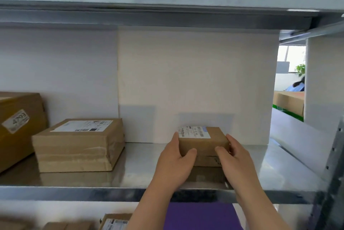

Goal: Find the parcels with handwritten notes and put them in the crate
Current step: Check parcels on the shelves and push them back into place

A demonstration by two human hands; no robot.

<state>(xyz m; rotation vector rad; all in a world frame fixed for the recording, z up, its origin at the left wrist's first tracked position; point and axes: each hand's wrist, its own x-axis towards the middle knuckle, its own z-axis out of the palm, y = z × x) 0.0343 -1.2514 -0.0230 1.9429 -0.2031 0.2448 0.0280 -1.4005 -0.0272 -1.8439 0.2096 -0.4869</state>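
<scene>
A small parcel is gripped for checking on the shelf.
At left, other parcels (80, 144) lie untouched; the small parcel (202, 145) is clasped by the left hand (175, 164) and right hand (236, 162), fingers closed on its sides; lifting and label inspection are called for next.

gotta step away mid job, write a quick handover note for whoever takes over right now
Left hand and right hand: both hands grip the small parcel by its sides, at the metal shelf.
Small parcel: printed label on top with what looks like handwritten digits at its left end; blurry, so check it.
Medium parcel sits to the left on the same shelf, with a printed label only, as far as visible.
Large box at far left has "4793" on its label.
Crate: not in view.
Done: nothing visibly crated.
Left: check the notes and put the marked parcels in the crate.
</scene>
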